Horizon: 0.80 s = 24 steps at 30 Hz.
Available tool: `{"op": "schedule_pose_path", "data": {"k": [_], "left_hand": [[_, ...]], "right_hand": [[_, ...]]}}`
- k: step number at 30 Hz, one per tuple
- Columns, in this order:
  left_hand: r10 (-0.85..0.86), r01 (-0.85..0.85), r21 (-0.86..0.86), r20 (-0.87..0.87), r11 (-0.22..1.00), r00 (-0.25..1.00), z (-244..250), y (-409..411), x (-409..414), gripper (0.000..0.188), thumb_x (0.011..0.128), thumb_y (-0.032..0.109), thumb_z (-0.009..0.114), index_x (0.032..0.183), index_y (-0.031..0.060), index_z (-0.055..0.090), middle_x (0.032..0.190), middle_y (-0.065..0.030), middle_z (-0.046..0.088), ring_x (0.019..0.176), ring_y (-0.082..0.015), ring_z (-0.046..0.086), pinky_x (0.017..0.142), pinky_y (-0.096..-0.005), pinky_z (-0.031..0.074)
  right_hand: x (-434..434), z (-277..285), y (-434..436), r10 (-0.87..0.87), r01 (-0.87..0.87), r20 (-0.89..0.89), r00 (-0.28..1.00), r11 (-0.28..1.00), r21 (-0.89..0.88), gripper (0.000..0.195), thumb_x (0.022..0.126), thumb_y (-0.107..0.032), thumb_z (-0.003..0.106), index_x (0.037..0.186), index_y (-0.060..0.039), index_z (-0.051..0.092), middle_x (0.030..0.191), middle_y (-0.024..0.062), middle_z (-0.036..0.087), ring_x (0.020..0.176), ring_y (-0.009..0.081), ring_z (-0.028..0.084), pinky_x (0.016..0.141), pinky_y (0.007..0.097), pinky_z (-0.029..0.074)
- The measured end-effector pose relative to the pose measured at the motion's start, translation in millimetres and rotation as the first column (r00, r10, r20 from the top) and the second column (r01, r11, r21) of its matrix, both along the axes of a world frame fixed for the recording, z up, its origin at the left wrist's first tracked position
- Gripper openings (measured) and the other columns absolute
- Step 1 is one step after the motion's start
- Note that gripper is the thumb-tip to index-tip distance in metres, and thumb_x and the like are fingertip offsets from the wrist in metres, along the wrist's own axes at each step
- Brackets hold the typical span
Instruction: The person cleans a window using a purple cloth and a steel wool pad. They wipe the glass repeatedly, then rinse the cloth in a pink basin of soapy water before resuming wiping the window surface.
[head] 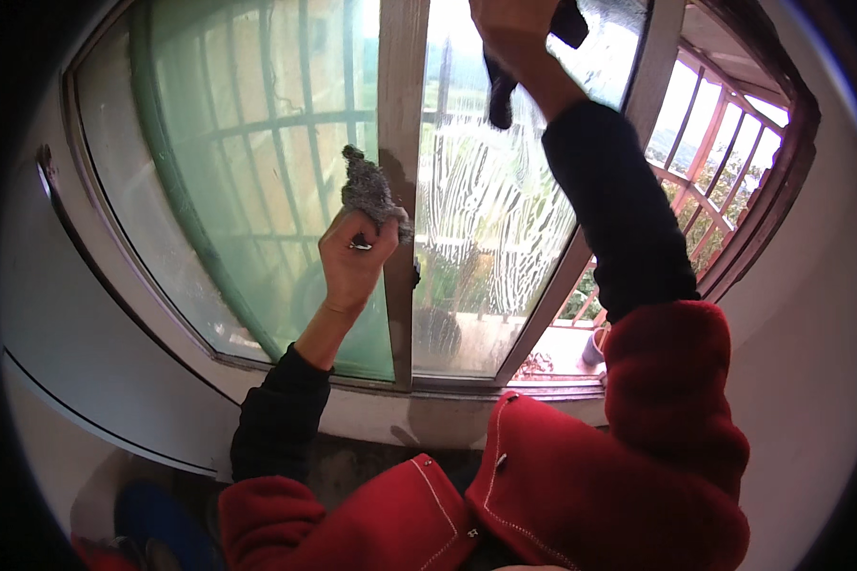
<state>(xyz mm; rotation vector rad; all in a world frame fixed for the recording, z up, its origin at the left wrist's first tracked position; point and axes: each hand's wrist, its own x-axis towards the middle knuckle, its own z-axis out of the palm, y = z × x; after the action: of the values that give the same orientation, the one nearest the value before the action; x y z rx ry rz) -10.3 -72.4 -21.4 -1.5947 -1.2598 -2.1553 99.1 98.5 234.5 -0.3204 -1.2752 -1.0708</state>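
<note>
My left hand (357, 257) is closed around a crumpled grey mesh-like scouring pad or rag (368, 187), in front of the window's middle frame post (400, 314). Up at the top edge of the view, my right hand (518, 32) grips a dark cloth (500, 93) against the upper part of the right glass pane (471, 285). Part of that hand is cut off by the picture's edge. Wet white streaks cover the pane below it. The greenish left pane (257, 178) shows bars behind it.
On the right, the window stands open onto a barred enclosure (707, 143) with a bucket (594, 347) outside. The sill (371, 414) runs under the panes. A pale panel (114, 371) is at the left, and a blue object (157, 521) lies low at the left.
</note>
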Motion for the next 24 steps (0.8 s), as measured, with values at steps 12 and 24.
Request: {"op": "schedule_pose_path", "data": {"k": [12, 24], "left_hand": [[0.082, -0.089, -0.207, -0.042, 0.974, 0.996, -5.6, -22.4, -9.1, 0.015, 0.074, 0.001, 0.071, 0.070, 0.0023, 0.056, 0.112, -0.0122, 0.052, 0.075, -0.0151, 0.062, 0.068, -0.0282, 0.052], [0.090, -0.109, -0.118, -0.158, 0.987, 0.983, 29.4, -15.2, 4.4, 0.016, 0.075, 0.000, 0.066, 0.084, 0.0018, 0.053, 0.092, -0.0101, 0.052, 0.068, -0.0184, 0.059, 0.065, -0.0296, 0.050]], "right_hand": [[92.3, -331.4, 0.7, -0.099, 0.123, 0.940, 0.327, 0.990, 0.062, 0.030, 0.085, -0.030, 0.055, 0.113, -0.0238, 0.065, 0.141, -0.0079, 0.043, 0.139, 0.0193, 0.027, 0.113, 0.0527, 0.023], [117.9, 66.2, 25.3, -0.135, 0.154, 0.096, 0.986, 0.958, -0.241, 0.044, 0.083, -0.024, 0.062, 0.125, -0.0129, 0.056, 0.134, 0.0191, 0.045, 0.124, 0.0383, 0.041, 0.098, 0.0546, 0.037]]}}
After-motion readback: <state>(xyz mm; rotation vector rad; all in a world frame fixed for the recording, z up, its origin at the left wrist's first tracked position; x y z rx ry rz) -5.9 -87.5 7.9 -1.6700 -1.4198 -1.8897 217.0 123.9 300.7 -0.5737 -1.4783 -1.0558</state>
